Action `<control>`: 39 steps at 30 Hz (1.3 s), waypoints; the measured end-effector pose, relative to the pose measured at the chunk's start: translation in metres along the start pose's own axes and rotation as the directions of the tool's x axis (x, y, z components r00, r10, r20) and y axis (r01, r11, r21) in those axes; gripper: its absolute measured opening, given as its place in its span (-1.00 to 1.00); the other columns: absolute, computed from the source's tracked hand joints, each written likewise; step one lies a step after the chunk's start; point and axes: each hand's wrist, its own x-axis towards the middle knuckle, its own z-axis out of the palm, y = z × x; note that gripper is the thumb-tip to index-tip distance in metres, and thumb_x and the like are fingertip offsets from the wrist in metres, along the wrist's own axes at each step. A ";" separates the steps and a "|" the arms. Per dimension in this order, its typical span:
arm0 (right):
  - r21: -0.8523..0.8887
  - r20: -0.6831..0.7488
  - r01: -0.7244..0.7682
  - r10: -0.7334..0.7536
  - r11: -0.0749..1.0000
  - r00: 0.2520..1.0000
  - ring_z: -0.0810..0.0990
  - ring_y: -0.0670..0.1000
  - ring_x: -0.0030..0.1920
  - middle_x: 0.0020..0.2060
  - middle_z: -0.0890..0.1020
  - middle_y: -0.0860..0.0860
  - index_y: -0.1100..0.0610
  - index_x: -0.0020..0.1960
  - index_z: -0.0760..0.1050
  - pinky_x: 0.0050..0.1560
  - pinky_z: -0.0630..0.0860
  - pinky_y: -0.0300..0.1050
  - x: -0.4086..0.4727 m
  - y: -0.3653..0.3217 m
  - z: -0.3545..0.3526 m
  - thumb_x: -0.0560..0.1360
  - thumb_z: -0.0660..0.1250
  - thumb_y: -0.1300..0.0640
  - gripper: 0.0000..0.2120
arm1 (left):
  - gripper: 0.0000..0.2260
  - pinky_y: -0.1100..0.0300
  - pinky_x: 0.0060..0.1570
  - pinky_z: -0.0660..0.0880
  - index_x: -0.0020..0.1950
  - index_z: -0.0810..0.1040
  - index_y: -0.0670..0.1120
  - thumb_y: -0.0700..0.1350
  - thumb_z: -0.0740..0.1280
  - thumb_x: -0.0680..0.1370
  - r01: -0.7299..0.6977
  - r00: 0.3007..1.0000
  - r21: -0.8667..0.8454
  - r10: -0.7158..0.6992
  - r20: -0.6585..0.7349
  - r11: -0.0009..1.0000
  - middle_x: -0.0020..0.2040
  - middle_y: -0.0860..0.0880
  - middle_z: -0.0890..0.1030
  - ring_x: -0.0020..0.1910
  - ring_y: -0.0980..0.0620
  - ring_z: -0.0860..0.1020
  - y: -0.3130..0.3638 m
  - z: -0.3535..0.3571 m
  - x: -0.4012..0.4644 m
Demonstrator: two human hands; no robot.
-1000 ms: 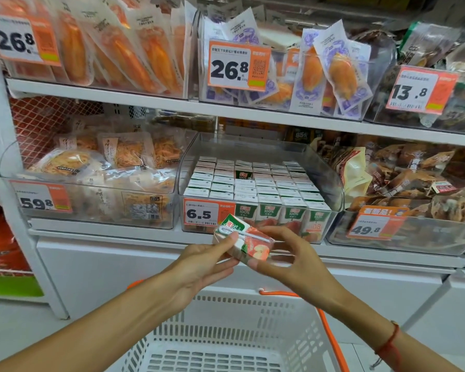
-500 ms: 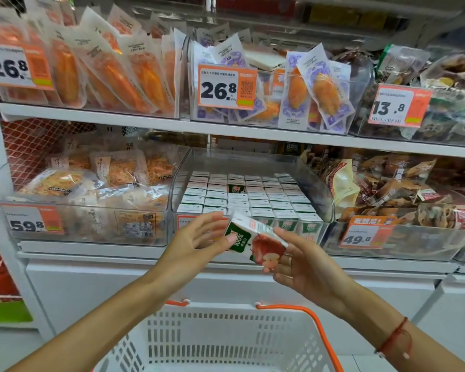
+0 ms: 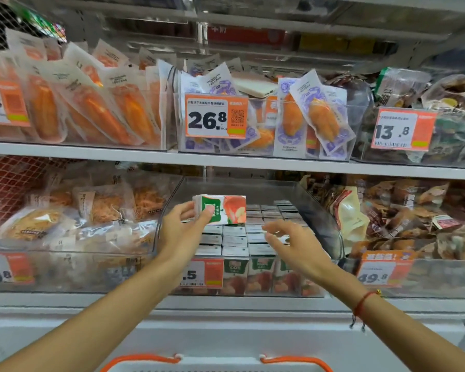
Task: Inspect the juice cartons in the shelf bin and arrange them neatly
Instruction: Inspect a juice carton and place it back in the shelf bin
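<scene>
From the head camera, the left hand (image 3: 181, 232) now grips a single juice carton (image 3: 220, 209) alone, fingers behind it and the thumb curled across its green-and-white front, holding it on its side over the back rows of the clear shelf bin (image 3: 325, 224). A second ago both hands held this carton low in front of the bin, turning it over; since then it has gone up and forward into the bin's opening, and the right hand (image 3: 293, 245) has let go. That hand now hovers empty just above the packed cartons (image 3: 234, 240), fingers spread and loosely bent, touching nothing that can be made out. The rest of the cartons stand upright in tight rows, their white tops showing, the front row's fruit print visible through the bin wall beside the orange price tag (image 3: 204, 273). The shift suggests the check of this carton is over and it is on its way back to a slot; the free hand seems poised to steady or part the neighbours. Which gap is meant cannot be told, since the carton and hands hide the rows beneath. An orange-handled basket (image 3: 220, 365) sits below.
</scene>
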 end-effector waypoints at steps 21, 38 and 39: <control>-0.293 0.078 0.199 -0.184 0.935 0.980 0.46 -0.08 0.26 0.28 0.54 -0.17 -0.07 0.34 0.48 0.14 0.45 -0.14 0.006 0.041 0.016 0.64 0.02 -0.15 -0.59 | -0.47 -0.04 0.30 0.44 0.46 0.40 0.02 0.09 0.41 0.52 -0.577 0.806 0.746 0.088 0.585 0.332 0.41 0.01 0.49 0.36 -0.07 0.46 0.003 0.037 0.121; -0.322 0.081 0.209 -0.192 0.923 0.978 0.44 -0.13 0.27 0.29 0.52 -0.20 -0.10 0.37 0.45 0.11 0.37 -0.24 0.004 0.042 0.017 0.60 -0.10 -0.24 -0.48 | -0.74 0.15 0.33 0.39 0.31 0.56 -0.05 -0.13 0.27 0.63 -0.591 0.735 0.643 -0.003 0.678 0.487 0.31 0.01 0.56 0.32 0.04 0.49 -0.040 0.044 0.126; -0.319 0.094 0.222 -0.203 0.921 0.975 0.44 -0.14 0.28 0.30 0.52 -0.20 -0.10 0.37 0.45 0.13 0.38 -0.24 0.004 0.043 0.015 0.58 -0.14 -0.28 -0.43 | -0.74 0.15 0.34 0.37 0.32 0.56 -0.04 -0.14 0.26 0.64 -0.597 0.732 0.641 0.000 0.682 0.482 0.34 0.02 0.55 0.34 0.05 0.46 -0.041 0.043 0.127</control>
